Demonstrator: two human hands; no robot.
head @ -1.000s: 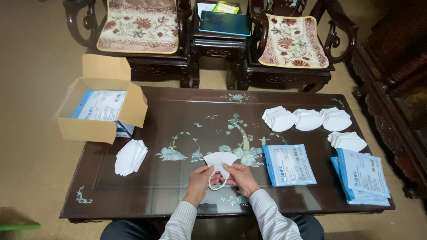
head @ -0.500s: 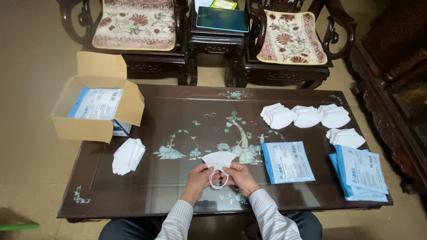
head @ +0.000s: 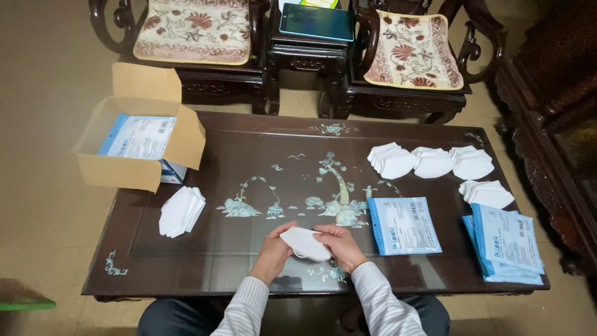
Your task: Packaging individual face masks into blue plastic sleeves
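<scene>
Both of my hands hold one white folded face mask (head: 305,243) just above the near edge of a dark glass-topped table (head: 249,143). My left hand (head: 275,250) grips its left end, and my right hand (head: 339,246) pinches its right side. The mask is folded flat and tilted. A blue and white pouch (head: 403,225) lies just right of my right hand. A stack of white masks (head: 181,211) rests to the left of my left hand.
An open cardboard box (head: 138,146) with blue-white pouches inside sits at the table's left end. Several mask piles (head: 430,162) lie at the far right, with a pouch stack (head: 505,243) at the near right. Two cushioned wooden chairs (head: 193,37) and a side table stand behind.
The mask was spread open with its ear loop hanging; now it is folded flat and turned sideways between my hands. The view has shifted slightly.
</scene>
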